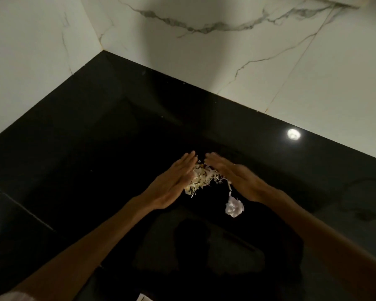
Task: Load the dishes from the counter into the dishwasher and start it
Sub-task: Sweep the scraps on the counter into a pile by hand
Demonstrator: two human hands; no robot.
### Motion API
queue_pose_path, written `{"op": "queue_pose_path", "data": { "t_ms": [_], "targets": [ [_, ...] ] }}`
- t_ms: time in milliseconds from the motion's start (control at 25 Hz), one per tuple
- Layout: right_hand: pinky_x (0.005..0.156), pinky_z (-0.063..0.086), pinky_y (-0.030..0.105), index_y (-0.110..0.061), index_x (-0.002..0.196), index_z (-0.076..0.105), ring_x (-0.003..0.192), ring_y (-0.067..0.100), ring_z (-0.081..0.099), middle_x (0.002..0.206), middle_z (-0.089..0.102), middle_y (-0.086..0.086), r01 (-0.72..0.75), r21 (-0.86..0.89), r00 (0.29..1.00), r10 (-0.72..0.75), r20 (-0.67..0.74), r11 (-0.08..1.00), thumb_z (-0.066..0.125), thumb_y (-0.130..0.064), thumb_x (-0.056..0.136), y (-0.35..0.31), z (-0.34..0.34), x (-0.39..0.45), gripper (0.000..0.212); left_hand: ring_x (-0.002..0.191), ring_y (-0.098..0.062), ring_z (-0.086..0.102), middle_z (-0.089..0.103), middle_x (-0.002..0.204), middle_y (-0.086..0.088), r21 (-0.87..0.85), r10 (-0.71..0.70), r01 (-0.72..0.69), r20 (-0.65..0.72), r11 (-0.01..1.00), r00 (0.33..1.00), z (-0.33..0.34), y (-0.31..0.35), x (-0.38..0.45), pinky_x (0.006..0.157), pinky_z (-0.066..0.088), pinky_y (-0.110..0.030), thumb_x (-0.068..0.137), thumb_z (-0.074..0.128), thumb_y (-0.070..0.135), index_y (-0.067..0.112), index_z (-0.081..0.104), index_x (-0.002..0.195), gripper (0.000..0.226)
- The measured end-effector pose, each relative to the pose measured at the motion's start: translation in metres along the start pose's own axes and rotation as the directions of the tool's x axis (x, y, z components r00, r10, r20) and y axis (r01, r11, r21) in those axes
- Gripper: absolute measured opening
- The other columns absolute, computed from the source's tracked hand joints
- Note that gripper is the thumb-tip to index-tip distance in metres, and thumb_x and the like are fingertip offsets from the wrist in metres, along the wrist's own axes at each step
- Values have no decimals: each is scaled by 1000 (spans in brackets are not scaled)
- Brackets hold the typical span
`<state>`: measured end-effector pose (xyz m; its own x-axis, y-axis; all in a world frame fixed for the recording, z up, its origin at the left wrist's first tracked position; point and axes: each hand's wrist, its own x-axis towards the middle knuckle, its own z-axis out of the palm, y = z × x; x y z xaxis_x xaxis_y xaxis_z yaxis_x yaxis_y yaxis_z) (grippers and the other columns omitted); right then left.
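Observation:
A small heap of pale shredded scraps (201, 178) lies on the glossy black counter (96, 137). My left hand (174, 181) stands on edge against the heap's left side, fingers straight and together. On the heap's right side my right hand (232, 177) does the same, so the two hands cup the scraps between them. Their fingertips nearly meet at the far side of the pile. A crumpled white paper ball (234, 206) lies on the counter just below my right hand. No dishes and no dishwasher are in view.
White marble-look walls (226, 51) meet in a corner behind the counter. A ceiling light reflects as a bright spot (293, 134) on the counter at the right. A seam (20, 205) crosses the counter at the left. A white scrap (143, 297) shows at the bottom edge.

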<state>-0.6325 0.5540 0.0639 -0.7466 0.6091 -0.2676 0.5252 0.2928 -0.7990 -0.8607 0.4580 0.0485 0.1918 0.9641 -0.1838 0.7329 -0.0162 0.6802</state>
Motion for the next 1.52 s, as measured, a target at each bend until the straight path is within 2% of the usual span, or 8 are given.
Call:
{"op": "queue_pose_path", "data": {
  "t_ms": [160, 280, 400, 640, 880, 1120, 1320, 1520],
  "targets": [
    [122, 11, 42, -34, 155, 12, 147, -6, 2, 161, 4, -21, -197, 100, 862, 221, -455, 975, 24, -72, 91, 12, 12, -94, 76, 146, 4, -11, -5, 161, 19, -87, -271, 259, -429, 962, 862, -35, -41, -62, 120, -1, -30, 97, 7, 61, 26, 15, 155, 68],
    [123, 6, 45, -19, 156, -9, 150, 8, -10, 163, -13, -4, -414, -285, 834, 235, -500, 864, 18, -85, 84, 22, 67, -135, 101, 148, -12, -14, -10, 163, 2, 51, -503, 599, -489, 799, 713, -47, -94, -104, 123, -1, -42, 88, 2, 77, 16, 7, 156, 91],
    [123, -2, 40, -13, 153, -17, 149, 12, -17, 161, -21, 2, -462, -342, 827, 258, -500, 818, 15, -88, 81, 17, 77, -99, 109, 148, -18, -12, -12, 162, -7, 127, -576, 690, -456, 713, 679, -47, -97, -86, 123, 0, -42, 89, 6, 75, 11, 1, 156, 92],
    [122, -6, 34, -21, 157, -2, 148, 7, -16, 163, -12, -1, -250, -274, 851, 75, -520, 929, 14, -80, 88, 0, 71, -9, 92, 147, -6, -12, -12, 162, 5, 101, -302, 359, -361, 928, 882, 12, -18, -9, 119, -4, -28, 90, -3, 71, 21, -2, 155, 82],
    [123, 2, 31, -20, 154, 21, 149, 7, 2, 162, 15, 0, -172, -315, 899, 18, -437, 933, 5, -58, 98, -14, 76, 22, 70, 144, 8, -5, 0, 160, 15, -155, -261, 216, -381, 964, 887, 45, 12, 4, 116, -5, -11, 96, 5, 63, 24, 12, 154, 71],
    [122, 20, 39, -23, 151, 33, 148, 4, 15, 160, 26, -4, 6, 86, 902, 32, -430, 996, 24, -62, 97, -27, 88, 21, 67, 139, 7, 30, 36, 152, 16, -728, -388, -31, -401, 685, 830, 31, 23, -2, 111, 29, -15, 104, 33, 40, 28, 35, 148, 45],
    [122, -7, 38, -29, 156, -1, 150, 14, -14, 164, -8, 1, -27, -517, 961, -120, -249, 856, 22, -79, 87, -33, 111, 27, 89, 136, -1, 41, 49, 145, 11, -778, -407, -163, -480, 606, 777, 30, 12, -13, 113, 32, -29, 103, 35, 38, 19, 48, 142, 46],
    [123, 4, 41, -26, 152, 28, 151, 18, 5, 162, 18, 5, 73, -545, 950, -224, -216, 835, 28, -58, 98, -32, 112, 39, 63, 135, -6, 45, 51, 144, 3, -792, -443, -242, -534, 561, 720, 33, 8, -11, 114, 34, -37, 103, 37, 34, 12, 49, 141, 45]
  ]
}}
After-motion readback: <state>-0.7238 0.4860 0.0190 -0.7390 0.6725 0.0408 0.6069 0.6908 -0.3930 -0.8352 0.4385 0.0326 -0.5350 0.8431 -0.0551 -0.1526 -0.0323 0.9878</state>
